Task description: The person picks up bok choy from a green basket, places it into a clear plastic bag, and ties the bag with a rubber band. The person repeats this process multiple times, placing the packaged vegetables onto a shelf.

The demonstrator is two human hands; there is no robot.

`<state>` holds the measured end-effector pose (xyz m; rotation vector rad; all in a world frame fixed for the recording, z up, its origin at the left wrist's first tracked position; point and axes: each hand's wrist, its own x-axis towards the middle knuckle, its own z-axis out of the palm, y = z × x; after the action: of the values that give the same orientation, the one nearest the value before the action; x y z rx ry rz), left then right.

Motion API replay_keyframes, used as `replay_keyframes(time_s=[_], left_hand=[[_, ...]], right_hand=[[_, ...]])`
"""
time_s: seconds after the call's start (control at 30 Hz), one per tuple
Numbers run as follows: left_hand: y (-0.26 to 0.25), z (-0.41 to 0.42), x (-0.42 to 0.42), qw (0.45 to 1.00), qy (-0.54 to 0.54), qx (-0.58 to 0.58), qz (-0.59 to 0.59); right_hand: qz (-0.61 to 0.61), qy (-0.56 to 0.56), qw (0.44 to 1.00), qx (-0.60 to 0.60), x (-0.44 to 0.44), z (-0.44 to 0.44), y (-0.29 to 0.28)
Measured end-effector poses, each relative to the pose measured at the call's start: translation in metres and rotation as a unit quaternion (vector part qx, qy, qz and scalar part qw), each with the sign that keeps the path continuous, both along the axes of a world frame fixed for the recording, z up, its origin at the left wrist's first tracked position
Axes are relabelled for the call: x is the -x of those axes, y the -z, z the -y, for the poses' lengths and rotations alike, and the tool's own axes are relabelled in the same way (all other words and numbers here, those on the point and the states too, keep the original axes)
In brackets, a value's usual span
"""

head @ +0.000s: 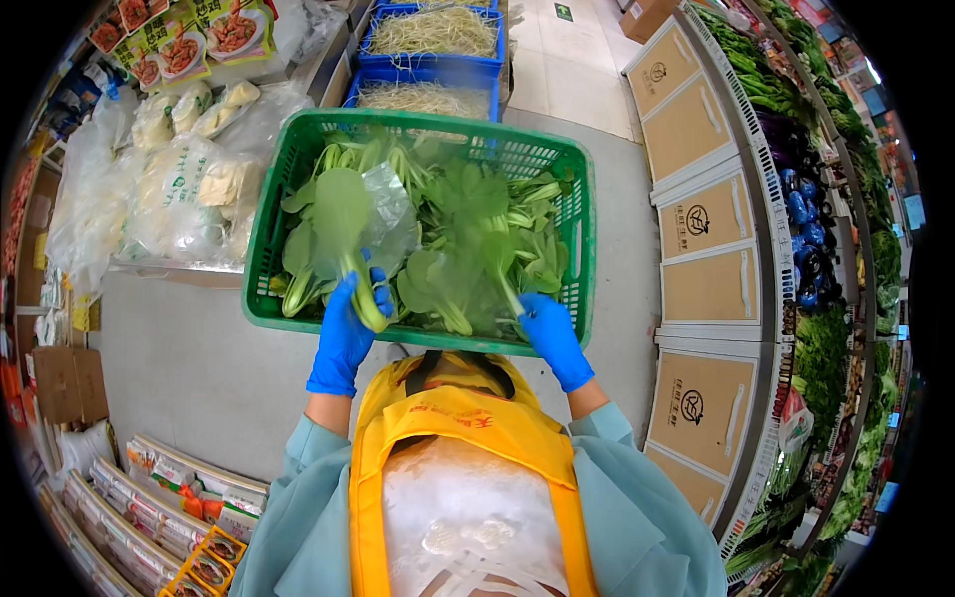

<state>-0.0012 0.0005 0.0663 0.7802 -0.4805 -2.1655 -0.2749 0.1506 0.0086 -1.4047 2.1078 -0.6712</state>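
A green plastic crate (587, 246) full of leafy bok choy (455, 194) stands right in front of me. My left hand (347, 328), in a blue glove, grips a bok choy head (365, 298) by its pale base, with its broad leaf pointing away from me. In its blue glove, my right hand (550, 332) holds the stalk of a bok choy leaf (500, 261) at the crate's near right side. A crumpled clear plastic bag (389, 205) lies on the greens beside the left hand's bok choy. A hazy patch blurs some of the leaves in the middle.
Blue crates of bean sprouts (429, 37) stand beyond the green crate. Bagged white goods (186, 175) cover a counter at left. Along the right runs a vegetable display (813, 328) above cabinet doors (705, 287). Low shelves of packets (179, 492) are at lower left.
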Motion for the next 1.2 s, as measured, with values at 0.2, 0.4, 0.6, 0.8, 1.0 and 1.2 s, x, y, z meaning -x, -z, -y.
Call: replay_keyframes(time_s=[0.2, 0.4, 0.6, 0.8, 1.0, 1.2], left_hand=[[0.001, -0.010, -0.010, 0.998, -0.021, -0.038, -0.041], [-0.023, -0.027, 0.001, 0.999, -0.013, -0.022, -0.043], [-0.009, -0.026, -0.011, 1.000, -0.007, -0.027, 0.004], [0.004, -0.030, -0.009, 0.998, -0.017, -0.063, -0.010], [0.010, -0.018, 0.004, 0.999, 0.027, -0.029, 0.017], [0.017, -0.001, 0.005, 0.977, -0.010, 0.082, 0.198]], right_hand=[[-0.147, -0.078, 0.986, -0.006, 0.010, 0.053, -0.015], [-0.073, 0.096, 0.989, -0.083, 0.039, 0.154, 0.040], [-0.081, -0.200, 0.956, -0.196, 0.096, 0.166, 0.089], [0.492, 0.004, 0.868, -0.067, 0.085, 0.094, 0.001], [0.313, -0.055, 0.947, -0.044, 0.063, 0.051, -0.018], [0.452, -0.010, 0.891, -0.028, 0.056, 0.051, -0.014]])
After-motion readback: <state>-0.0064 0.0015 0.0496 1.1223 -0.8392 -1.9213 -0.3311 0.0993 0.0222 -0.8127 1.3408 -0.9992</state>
